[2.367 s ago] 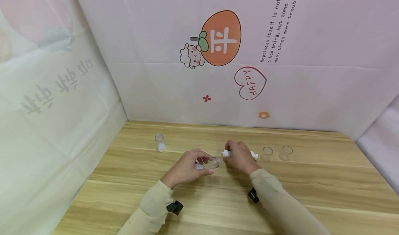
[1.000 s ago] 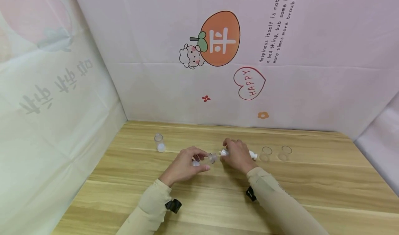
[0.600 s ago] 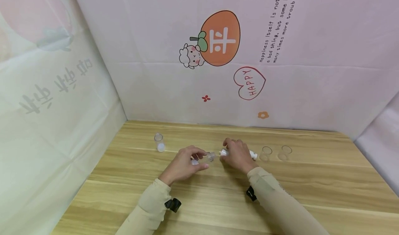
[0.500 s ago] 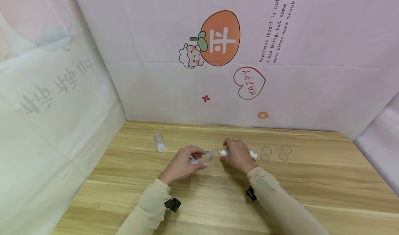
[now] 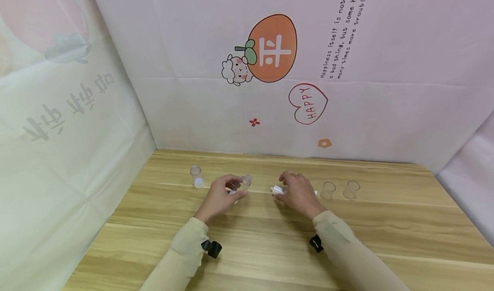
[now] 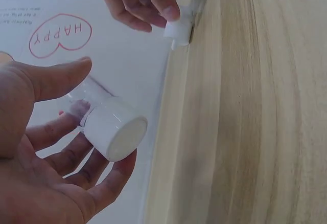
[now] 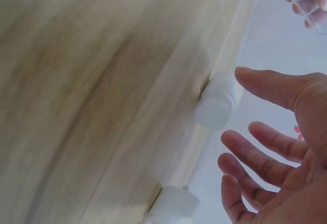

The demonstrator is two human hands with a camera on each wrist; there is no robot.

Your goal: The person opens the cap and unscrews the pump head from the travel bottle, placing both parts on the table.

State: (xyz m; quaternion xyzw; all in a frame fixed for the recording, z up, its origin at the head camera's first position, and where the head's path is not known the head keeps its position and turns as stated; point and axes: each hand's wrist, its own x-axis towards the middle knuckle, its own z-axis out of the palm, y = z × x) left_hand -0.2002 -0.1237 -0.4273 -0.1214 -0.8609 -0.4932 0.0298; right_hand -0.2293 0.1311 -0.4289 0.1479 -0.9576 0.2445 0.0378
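Observation:
My left hand (image 5: pixel 218 196) grips a small clear bottle (image 6: pixel 117 127) with a white base, tilted and raised over the table, its clear end (image 5: pixel 247 180) pointing right and away. In the left wrist view the thumb lies along one side and the curled fingers along the other. Over on the right, my right hand (image 5: pixel 299 192) hovers with fingers spread and loosely bent around a white pump head (image 5: pixel 277 190) with a small nozzle. The right wrist view has that white pump head (image 7: pixel 217 106) on the table, the thumb tip right beside it.
A second white piece (image 5: pixel 316 193) lies partly hidden behind my right hand. Two clear cups (image 5: pixel 329 191) stand further right. Another clear bottle with a white part (image 5: pixel 197 177) is at the left. A printed cloth (image 5: pixel 216 111) hangs behind the wooden table (image 5: pixel 262 248).
My left hand has moved left and slightly back with the clear bottle, away from the right hand. The right hand has shifted slightly right, now covering more of the second white piece.

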